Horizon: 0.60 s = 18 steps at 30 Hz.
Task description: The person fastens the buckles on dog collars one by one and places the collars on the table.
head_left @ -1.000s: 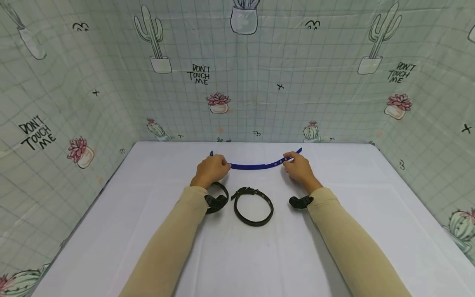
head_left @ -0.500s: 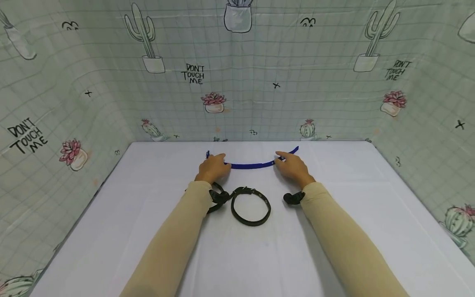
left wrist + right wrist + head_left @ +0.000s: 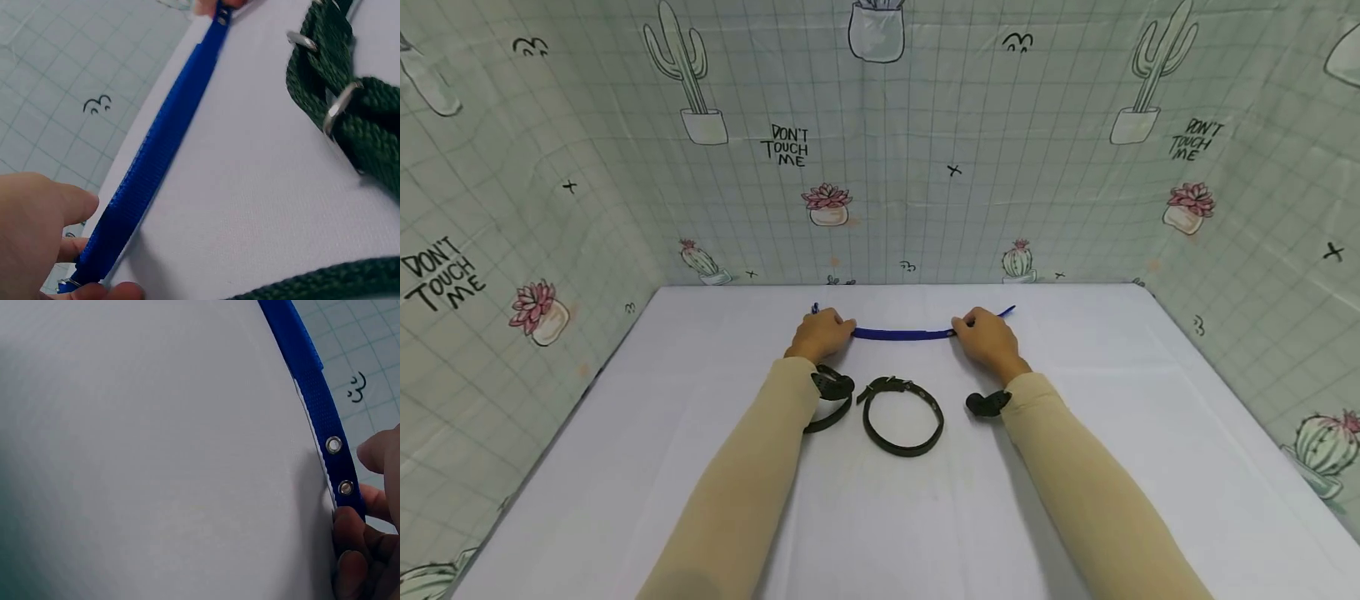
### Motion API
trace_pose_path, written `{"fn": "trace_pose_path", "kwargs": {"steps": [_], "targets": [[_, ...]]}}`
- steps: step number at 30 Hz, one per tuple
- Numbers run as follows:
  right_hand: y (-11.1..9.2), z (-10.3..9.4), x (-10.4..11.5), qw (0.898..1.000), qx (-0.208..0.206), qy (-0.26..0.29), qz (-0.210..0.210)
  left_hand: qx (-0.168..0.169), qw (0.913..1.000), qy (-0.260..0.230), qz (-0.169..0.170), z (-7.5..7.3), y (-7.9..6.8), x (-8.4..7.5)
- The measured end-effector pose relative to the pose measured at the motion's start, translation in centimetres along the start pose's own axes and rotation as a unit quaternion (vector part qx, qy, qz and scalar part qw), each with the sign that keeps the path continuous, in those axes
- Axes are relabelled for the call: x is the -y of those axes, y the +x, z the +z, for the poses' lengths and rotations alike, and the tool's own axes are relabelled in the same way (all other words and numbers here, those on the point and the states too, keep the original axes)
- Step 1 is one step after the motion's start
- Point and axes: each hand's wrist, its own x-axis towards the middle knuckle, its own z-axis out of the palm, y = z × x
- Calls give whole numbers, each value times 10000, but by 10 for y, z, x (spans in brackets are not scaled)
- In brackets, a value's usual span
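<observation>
A blue collar [image 3: 901, 335], a flat webbing strap, stretches between both hands near the back of the white table. My left hand [image 3: 820, 335] holds its buckle end; in the left wrist view the fingers curl under the strap [image 3: 147, 165] beside a metal ring. At the other end, my right hand [image 3: 988, 340] grips the part with eyelets, and the thin tip sticks out past the knuckles. Two metal eyelets [image 3: 334, 445] show in the right wrist view, with curled fingers [image 3: 351, 575] at the strap's edge and the thumb slightly raised.
A dark green collar [image 3: 904, 451], buckled into a loop, lies on the table in front of the hands. Another dark green collar [image 3: 829, 423] lies left of it, partly hidden under the left wrist. A patterned cloth wall [image 3: 880, 225] stands behind the table.
The right hand has slid its grip inward along the blue collar, covering eyelets seen earlier; its index finger, straighter half a second ago, is now bent. The left hand keeps its hold.
</observation>
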Motion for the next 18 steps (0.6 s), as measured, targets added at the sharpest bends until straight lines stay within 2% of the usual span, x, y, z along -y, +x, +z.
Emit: {"fn": "trace_pose_path", "kwargs": {"steps": [7,18], "targets": [[-5,5,-1,9994,-294,155,26,-75,10000,-39,50,1,-2,-1],[-14,13,-3,9933,-879,744,-9,-507,9981,-111,332,5,-3,2]]}}
